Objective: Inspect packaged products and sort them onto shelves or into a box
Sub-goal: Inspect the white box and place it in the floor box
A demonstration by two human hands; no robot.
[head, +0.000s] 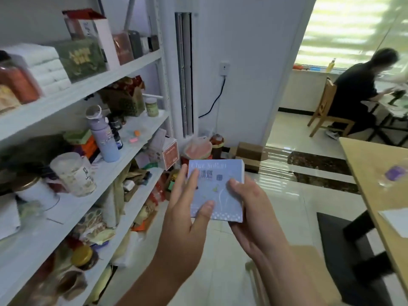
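A white metal shelving unit (pixel 136 60) was seen at the left. On its top board a green patterned carton (pixel 80 58) was set beside stacked white packs (pixel 44 62). On the board below, a lilac bottle (pixel 103 140) was stood upright near a clear plastic jar (pixel 74 173). A brown cardboard box (pixel 251 153) was rested on the glossy tiled floor (pixel 276 195), and a white sheet (pixel 395 219) was laid on the pale wooden table (pixel 371 173).

A flat pale-blue rectangular cardboard box (pixel 217 191) is gripped at its right edge by the right hand (pixel 249 213). The left hand (pixel 187 208) seemingly rests straight fingers on its face, beside cluttered white metal shelving (pixel 132 62).
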